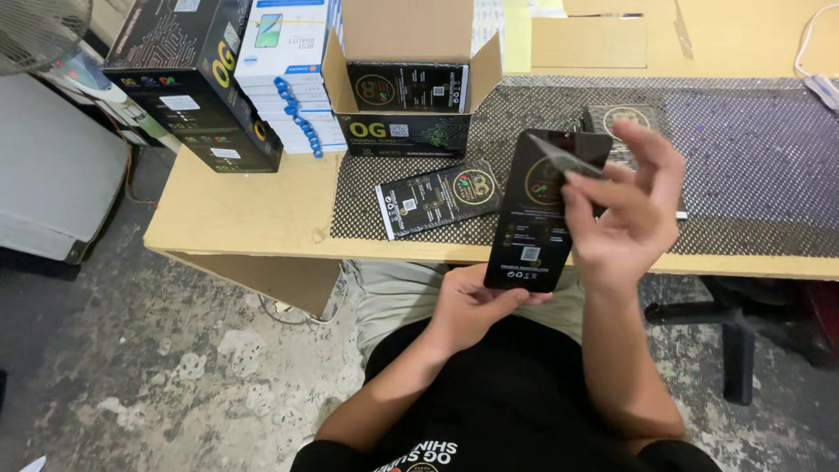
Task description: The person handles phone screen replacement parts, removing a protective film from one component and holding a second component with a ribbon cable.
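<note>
My left hand [472, 306] grips the bottom end of a flat black packet [537, 218] with gold print, held upright above the table's front edge. My right hand [625, 205] pinches a thin dark flap [564, 162] at the packet's top end, fingers spread. A second black packet [437, 197] lies flat on the dotted black mat [743, 166], left of the held one. Another similar packet [625, 122] lies on the mat behind my right hand, partly hidden.
An open cardboard box [411, 96] holding more packets stands at the mat's far left. Stacks of white boxes [284, 70] and black boxes [188, 79] sit on the wooden table [236, 210]. A fan [35, 31] is far left. Concrete floor lies below.
</note>
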